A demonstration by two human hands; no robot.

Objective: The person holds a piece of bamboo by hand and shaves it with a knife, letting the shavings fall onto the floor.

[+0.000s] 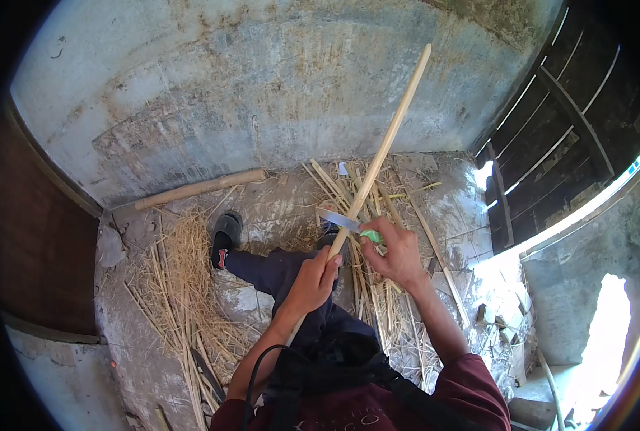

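Note:
A long, pale stick (393, 136), bamboo-like and tapering to a blunt tip, slants up and to the right from my lap. Its lower part is gripped in my left hand (313, 283), the fingers wrapped round it. My right hand (397, 257) is closed on the green handle of a knife (338, 220). The blade lies across the stick, touching it just above my left hand. Where the stick's lower end runs past my left forearm, it is partly hidden.
Straw-like shavings (190, 262) and long split strips (381, 302) cover the floor around my legs. A thick round pole (201, 188) lies by the stained wall (277, 100). A dark long blade (208, 375) rests at lower left. Rubble (503, 320) sits at right, below dark planks (549, 144).

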